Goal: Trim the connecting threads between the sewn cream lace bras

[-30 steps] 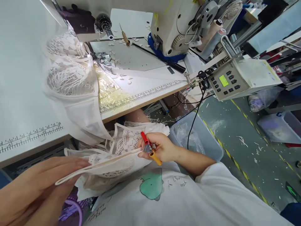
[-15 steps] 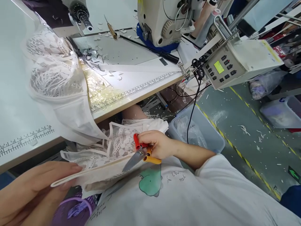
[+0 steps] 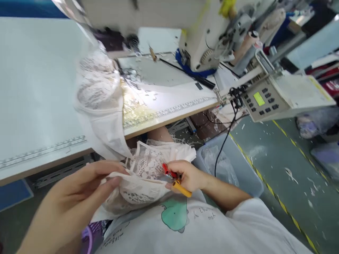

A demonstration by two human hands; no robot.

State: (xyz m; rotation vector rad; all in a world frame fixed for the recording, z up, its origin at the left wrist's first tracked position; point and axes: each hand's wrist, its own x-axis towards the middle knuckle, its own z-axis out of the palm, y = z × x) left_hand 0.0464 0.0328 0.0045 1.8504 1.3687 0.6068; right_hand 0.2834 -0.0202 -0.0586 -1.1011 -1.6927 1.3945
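Observation:
A white lace bra is stretched across my lap. My left hand pinches its upper edge between thumb and fingers. Small scissors with red and orange grips are held in my right hand, whose fingertips also meet the right end of the bra's edge. The scissor blades are mostly hidden. Behind my hands, more white lace pieces lie on my lap. Further white lace cups rest on the table and hang over its front edge towards the lap.
A sewing machine stands on the table, with scraps and a printed ruler in front. The control box juts out at the right. Below it are a black cable and a clear plastic bin. A purple basket sits lower left.
My left hand has moved right and up along the bra's edge, closer to my right hand. The scissor blades, seen before, are now mostly out of sight. The camera view has shifted left.

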